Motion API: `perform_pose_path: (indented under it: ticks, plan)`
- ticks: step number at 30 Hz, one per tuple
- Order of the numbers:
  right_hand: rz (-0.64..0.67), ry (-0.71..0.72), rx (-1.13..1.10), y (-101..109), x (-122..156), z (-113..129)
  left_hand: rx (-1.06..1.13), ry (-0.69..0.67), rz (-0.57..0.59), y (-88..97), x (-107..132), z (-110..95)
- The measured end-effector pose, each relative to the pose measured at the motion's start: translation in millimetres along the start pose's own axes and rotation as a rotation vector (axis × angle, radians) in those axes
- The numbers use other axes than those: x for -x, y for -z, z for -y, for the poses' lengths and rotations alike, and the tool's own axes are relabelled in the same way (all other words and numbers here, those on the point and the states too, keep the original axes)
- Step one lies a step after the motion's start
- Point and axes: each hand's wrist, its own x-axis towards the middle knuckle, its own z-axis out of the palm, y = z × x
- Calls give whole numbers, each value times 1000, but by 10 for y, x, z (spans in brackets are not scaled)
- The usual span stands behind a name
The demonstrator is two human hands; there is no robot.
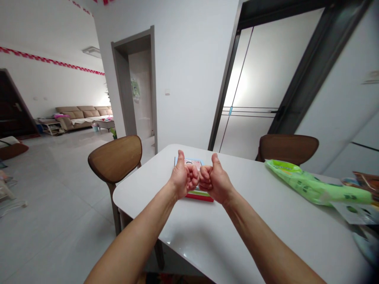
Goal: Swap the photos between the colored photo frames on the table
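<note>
Both arms reach forward over a white table (pixel 237 236). My left hand (pixel 184 177) is closed in a fist with the thumb pointing up, and nothing shows in it. Mirroring it, my right hand (pixel 215 179) is also a fist with a raised thumb and nothing visible inside. The curled fingers of the two hands face each other and nearly touch; I cannot tell whether they meet. Behind and below them a small stack of books or flat boxes (pixel 201 198), red at the bottom, lies on the table, mostly hidden by the hands.
A green plastic package (pixel 319 189) lies on the table at the right, with other packets beside it. One brown chair (pixel 118 157) stands at the left table edge, another chair (pixel 288 148) at the far right. Beyond are a sliding door (pixel 251 79) and a sofa (pixel 83 114).
</note>
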Motion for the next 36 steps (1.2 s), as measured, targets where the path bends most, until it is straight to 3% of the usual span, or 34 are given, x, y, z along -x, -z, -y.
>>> perform_pose_path:
  ticks: [3,6,9,13,17,19,22,25,29,33,36]
  plan:
    - [-20,14,186,-18,-36,-50,-34,55,-11,-13,0,15]
    - [-170,188,724,129,-147,-243,-73,98,-102,98,-22,166]
    - [-281,344,1172,357,-256,-467,-105,137,-213,324,-25,480]
    - [-209,408,1360,517,-220,-677,-122,143,-347,581,-8,946]
    - [-71,425,1469,443,19,-765,-101,-41,-392,541,48,1156]
    - [-41,453,1445,403,164,-741,-97,-154,-413,431,154,1150]
    - [-233,507,1171,406,398,-612,-236,-309,-395,248,460,1050]
    - [-457,402,689,447,691,-457,-709,-566,-186,130,843,923]
    - [-459,149,233,525,1066,-434,-1245,-1043,128,136,1152,924]
    - [-357,-100,232,671,1130,-643,-1589,-1161,179,239,1157,1200]
    - [-367,-136,443,809,997,-820,-1700,-1130,160,285,1087,1450]
